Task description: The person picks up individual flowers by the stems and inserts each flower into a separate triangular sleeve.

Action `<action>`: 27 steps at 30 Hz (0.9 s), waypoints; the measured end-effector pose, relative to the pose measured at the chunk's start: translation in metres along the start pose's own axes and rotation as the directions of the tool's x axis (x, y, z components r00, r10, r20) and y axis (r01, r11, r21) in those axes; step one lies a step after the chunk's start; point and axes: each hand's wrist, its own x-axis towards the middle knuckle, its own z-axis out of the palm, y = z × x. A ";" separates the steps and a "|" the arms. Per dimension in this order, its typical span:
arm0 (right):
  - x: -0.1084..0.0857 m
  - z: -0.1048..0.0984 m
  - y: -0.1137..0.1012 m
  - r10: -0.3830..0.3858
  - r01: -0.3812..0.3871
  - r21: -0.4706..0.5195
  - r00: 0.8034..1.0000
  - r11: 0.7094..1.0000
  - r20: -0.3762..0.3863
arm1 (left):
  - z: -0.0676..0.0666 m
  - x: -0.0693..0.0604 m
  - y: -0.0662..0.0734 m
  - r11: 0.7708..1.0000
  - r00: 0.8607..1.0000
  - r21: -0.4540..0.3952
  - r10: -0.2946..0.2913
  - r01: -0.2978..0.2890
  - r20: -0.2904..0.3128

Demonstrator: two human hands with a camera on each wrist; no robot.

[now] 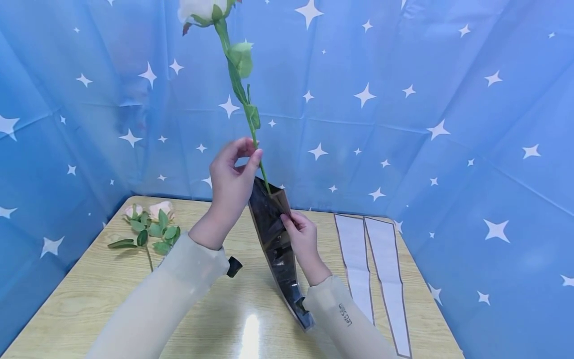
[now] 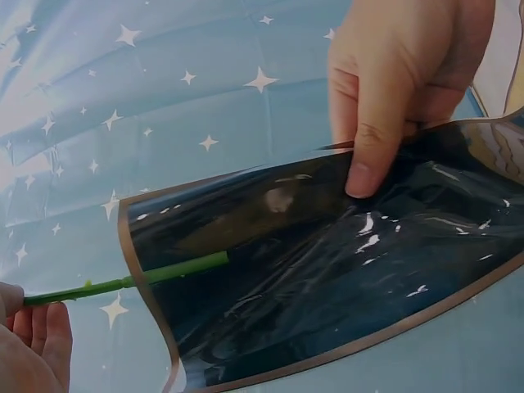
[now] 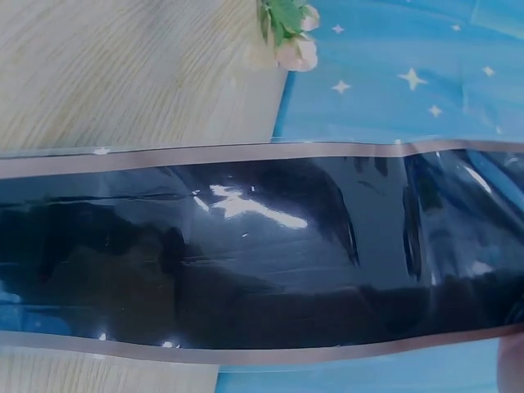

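A white rose [image 1: 204, 11] on a long green stem stands upright at the top of the head view, its blossom partly cut off. My left hand [image 1: 230, 184] pinches the stem low down, between thumb and fingers. Below it, a black flower sleeve [image 1: 271, 234] with a brown border slants downward, and my right hand [image 1: 305, 242] grips its upper right edge. In the left wrist view, the stem's cut end [image 2: 201, 264] lies just inside the sleeve's mouth. Across the right wrist view stretches the shiny sleeve [image 3: 270, 254]; a fingertip shows at the right edge.
Pale pink roses [image 1: 160, 210] with leaves lie at the table's back left. Two white sleeves with dark borders, one of them this outer sleeve [image 1: 389, 269], lie flat on the right. A small black piece [image 1: 234, 267] is beside the left cuff. A blue starry curtain [image 1: 341, 99] surrounds the wooden table [image 1: 76, 304].
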 end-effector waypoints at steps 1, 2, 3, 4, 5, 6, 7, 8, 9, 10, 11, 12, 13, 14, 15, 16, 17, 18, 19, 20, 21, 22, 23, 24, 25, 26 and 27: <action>0.000 0.000 0.000 0.002 -0.002 0.002 1.000 1.000 0.001 | 0.000 0.000 -0.001 1.000 1.000 0.002 0.003 -0.003 0.001; 0.000 0.000 0.000 0.003 -0.003 0.002 1.000 1.000 0.001 | 0.000 -0.001 -0.002 1.000 1.000 0.002 0.002 -0.002 0.003; 0.000 0.000 0.000 0.004 -0.004 0.002 1.000 1.000 0.001 | 0.000 -0.001 -0.003 1.000 1.000 0.003 0.003 -0.003 0.004; 0.000 0.000 0.000 0.005 -0.005 0.000 1.000 1.000 0.001 | 0.000 -0.001 -0.003 1.000 1.000 0.002 0.005 -0.005 0.005; 0.000 -0.001 0.000 0.004 -0.004 -0.002 1.000 1.000 0.001 | 0.000 -0.002 -0.004 1.000 1.000 0.001 0.006 -0.006 0.006; 0.000 -0.001 0.000 0.003 -0.003 -0.002 1.000 1.000 0.002 | 0.000 -0.002 -0.005 1.000 1.000 0.001 0.006 -0.006 0.007; 0.000 -0.001 0.000 0.002 -0.002 -0.001 1.000 1.000 0.002 | -0.001 -0.003 -0.005 1.000 1.000 0.001 0.008 -0.008 0.008; 0.000 -0.001 0.000 0.001 -0.001 -0.002 1.000 1.000 0.002 | -0.001 -0.003 -0.005 1.000 1.000 0.001 0.007 -0.007 0.008; 0.000 -0.001 0.000 -0.001 0.001 -0.001 1.000 1.000 0.002 | -0.001 -0.004 -0.006 1.000 1.000 0.003 0.006 -0.006 0.009; 0.000 -0.001 0.000 -0.004 0.004 -0.002 1.000 1.000 0.000 | -0.001 -0.004 -0.006 1.000 1.000 0.004 0.005 -0.005 0.010; 0.000 -0.001 0.000 -0.005 0.005 -0.001 1.000 1.000 0.000 | 0.000 -0.005 -0.006 1.000 1.000 0.005 0.003 -0.003 0.011; 0.000 0.000 0.000 -0.006 0.006 0.001 1.000 1.000 -0.001 | 0.000 -0.005 -0.007 1.000 1.000 0.007 0.000 0.000 0.012; -0.001 0.000 0.000 -0.008 0.008 0.000 1.000 1.000 -0.002 | 0.000 -0.005 -0.007 1.000 1.000 0.007 -0.003 0.003 0.013; -0.001 0.000 0.000 -0.007 0.007 0.000 1.000 1.000 -0.003 | 0.000 -0.006 -0.007 1.000 1.000 0.010 -0.007 0.007 0.015; -0.001 0.000 0.000 -0.006 0.006 0.002 1.000 1.000 -0.004 | 0.001 -0.006 -0.008 1.000 1.000 0.011 -0.011 0.011 0.017; -0.001 0.000 -0.001 -0.005 0.005 0.002 1.000 1.000 -0.005 | 0.001 -0.006 -0.008 1.000 1.000 0.011 -0.015 0.015 0.020; -0.001 0.000 -0.001 -0.004 0.004 0.005 1.000 1.000 -0.003 | 0.001 -0.007 -0.008 1.000 1.000 0.012 -0.020 0.019 0.024; -0.002 0.000 -0.001 -0.002 0.002 0.009 1.000 1.000 -0.003 | 0.002 -0.007 -0.008 1.000 0.999 0.014 -0.024 0.024 0.028; -0.002 0.000 -0.002 -0.001 0.001 0.013 1.000 1.000 -0.001 | 0.002 -0.008 -0.009 1.000 0.999 0.015 -0.028 0.027 0.032; -0.002 0.000 -0.002 -0.002 0.002 0.016 1.000 1.000 -0.003 | 0.002 -0.008 -0.009 0.999 0.999 0.016 -0.029 0.029 0.036; -0.002 0.000 -0.002 -0.002 0.002 0.018 1.000 1.000 -0.002 | 0.003 -0.009 -0.009 0.999 0.999 0.019 -0.031 0.030 0.040; -0.002 0.000 -0.003 -0.001 0.001 0.021 1.000 1.000 -0.001 | 0.003 -0.009 -0.009 0.999 0.999 0.020 -0.030 0.030 0.043; -0.002 0.000 -0.003 -0.002 0.002 0.025 1.000 1.000 0.001 | 0.003 -0.010 -0.010 0.999 0.999 0.023 -0.028 0.027 0.045; -0.002 0.000 -0.003 -0.001 0.001 0.028 1.000 1.000 0.003 | 0.003 -0.010 -0.010 0.999 0.999 0.028 -0.026 0.024 0.047; -0.002 0.000 -0.003 0.000 0.000 0.030 1.000 1.000 0.005 | 0.004 -0.010 -0.010 0.999 0.999 0.032 -0.022 0.020 0.049; -0.002 0.000 -0.003 0.002 -0.002 0.031 1.000 1.000 0.007 | 0.004 -0.011 -0.010 0.999 0.999 0.036 -0.019 0.017 0.050; -0.003 0.000 -0.003 0.006 -0.007 0.032 1.000 0.999 0.012 | 0.004 -0.011 -0.010 0.999 0.999 0.042 -0.017 0.015 0.052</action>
